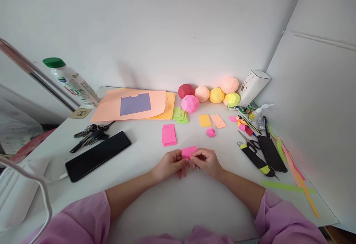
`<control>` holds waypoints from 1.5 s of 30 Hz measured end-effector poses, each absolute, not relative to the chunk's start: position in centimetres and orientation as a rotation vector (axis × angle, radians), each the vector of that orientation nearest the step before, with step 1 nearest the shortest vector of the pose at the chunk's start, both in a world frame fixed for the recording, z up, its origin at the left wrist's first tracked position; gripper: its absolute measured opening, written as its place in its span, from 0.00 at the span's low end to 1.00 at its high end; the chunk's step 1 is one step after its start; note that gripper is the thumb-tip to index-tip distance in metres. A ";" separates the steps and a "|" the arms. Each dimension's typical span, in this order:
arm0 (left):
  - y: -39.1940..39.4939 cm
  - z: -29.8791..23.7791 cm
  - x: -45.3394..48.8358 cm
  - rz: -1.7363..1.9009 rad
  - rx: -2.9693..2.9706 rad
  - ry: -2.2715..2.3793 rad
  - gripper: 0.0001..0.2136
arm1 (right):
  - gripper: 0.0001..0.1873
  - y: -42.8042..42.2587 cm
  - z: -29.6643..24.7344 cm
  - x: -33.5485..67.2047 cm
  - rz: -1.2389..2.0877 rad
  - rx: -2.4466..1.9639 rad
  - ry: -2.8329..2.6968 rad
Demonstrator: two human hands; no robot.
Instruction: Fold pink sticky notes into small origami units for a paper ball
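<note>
My left hand [171,164] and my right hand [207,161] meet at the middle of the white table [178,203], both pinching a small pink paper slip [189,151] between fingertips. The slip is held just above the tabletop. A stack of pink paper rectangles [168,135] lies just beyond my left hand. A small folded pink paper unit [210,132] sits beyond my right hand. Both forearms rest on the table, in pink sleeves.
Several paper polyhedra [209,94] line the back wall. Large orange sheets [130,105], green slips [180,114] and orange slips [211,120] lie behind. A black phone [98,155], keys [90,134] and a bottle [72,82] are left; scissors [250,144], a knife [257,159] and paper strips [294,173] right.
</note>
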State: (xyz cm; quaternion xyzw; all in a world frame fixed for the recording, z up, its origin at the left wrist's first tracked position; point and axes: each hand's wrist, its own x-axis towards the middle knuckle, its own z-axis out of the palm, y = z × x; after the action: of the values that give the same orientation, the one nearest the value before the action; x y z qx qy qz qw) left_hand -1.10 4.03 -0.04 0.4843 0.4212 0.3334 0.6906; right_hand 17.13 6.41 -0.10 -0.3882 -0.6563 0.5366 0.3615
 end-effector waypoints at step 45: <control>4.1 0.1 -1.0 0.807 0.990 0.906 0.16 | 0.16 7.0 -0.1 17.3 1.589 -1.073 -1.665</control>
State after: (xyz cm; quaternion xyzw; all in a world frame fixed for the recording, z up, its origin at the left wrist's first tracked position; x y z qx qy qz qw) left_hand -0.99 4.10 0.13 0.4460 0.4081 0.3636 0.7088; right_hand 17.34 7.05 -0.12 -0.4036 -0.6261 0.5976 0.2968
